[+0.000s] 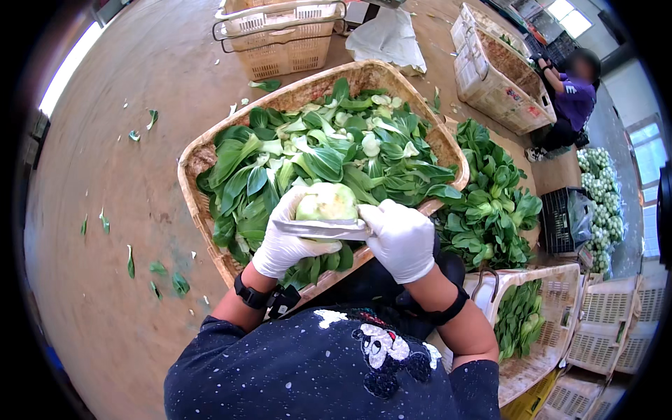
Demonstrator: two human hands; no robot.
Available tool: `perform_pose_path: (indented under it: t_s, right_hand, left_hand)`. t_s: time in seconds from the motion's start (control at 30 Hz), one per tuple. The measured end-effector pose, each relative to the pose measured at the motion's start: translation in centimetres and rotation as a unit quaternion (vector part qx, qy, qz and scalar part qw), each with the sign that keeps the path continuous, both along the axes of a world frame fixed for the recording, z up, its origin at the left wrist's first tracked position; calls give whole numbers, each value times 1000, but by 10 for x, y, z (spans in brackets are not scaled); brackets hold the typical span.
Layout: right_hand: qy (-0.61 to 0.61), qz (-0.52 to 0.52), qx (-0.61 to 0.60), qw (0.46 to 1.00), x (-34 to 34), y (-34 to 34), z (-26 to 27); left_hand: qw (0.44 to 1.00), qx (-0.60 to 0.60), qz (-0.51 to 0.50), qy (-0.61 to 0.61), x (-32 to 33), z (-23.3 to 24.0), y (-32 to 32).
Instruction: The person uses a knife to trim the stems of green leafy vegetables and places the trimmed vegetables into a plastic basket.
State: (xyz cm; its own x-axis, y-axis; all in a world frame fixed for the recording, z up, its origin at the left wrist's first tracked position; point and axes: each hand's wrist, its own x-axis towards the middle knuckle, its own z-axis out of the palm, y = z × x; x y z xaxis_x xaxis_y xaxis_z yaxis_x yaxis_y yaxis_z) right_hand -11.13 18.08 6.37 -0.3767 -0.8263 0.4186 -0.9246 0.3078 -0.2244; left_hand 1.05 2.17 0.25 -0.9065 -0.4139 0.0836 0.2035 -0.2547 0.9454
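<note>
My white-gloved left hand [273, 249] is wrapped around a head of bok choy [326, 202]. Its pale, cut base faces up, and green leaves show below the hand. A knife [321, 229] is gripped in my gloved right hand [403, 241]; its flat blade lies across the near side of the base, and my fingers cover its handle. Under both hands is a large plastic crate [195, 157] with stained walls, heaped with loose bok choy leaves [325, 160] and pale stem trimmings.
Whole bok choy [491, 202] are piled to the right. Behind them a person [572, 100] sits by white crates [493, 84]. A crate holding greens [546, 315] stands at my right side, another crate [283, 47] ahead. Leaf scraps [180, 283] lie on the floor.
</note>
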Motion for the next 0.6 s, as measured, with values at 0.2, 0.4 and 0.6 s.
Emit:
perform_pose_path:
  t_s: [0.2, 0.4, 0.6]
  right_hand:
    - [-79, -268, 175, 944, -83, 2, -55]
    - [-630, -3, -190, 753, -24, -5, -22]
    - [-561, 67, -158, 810, -20, -17, -4]
  left_hand:
    - [998, 52, -17, 18, 12, -6, 11]
    - [991, 135, -11, 23, -2, -9, 0]
    - [996, 80, -37, 31, -10, 14, -4]
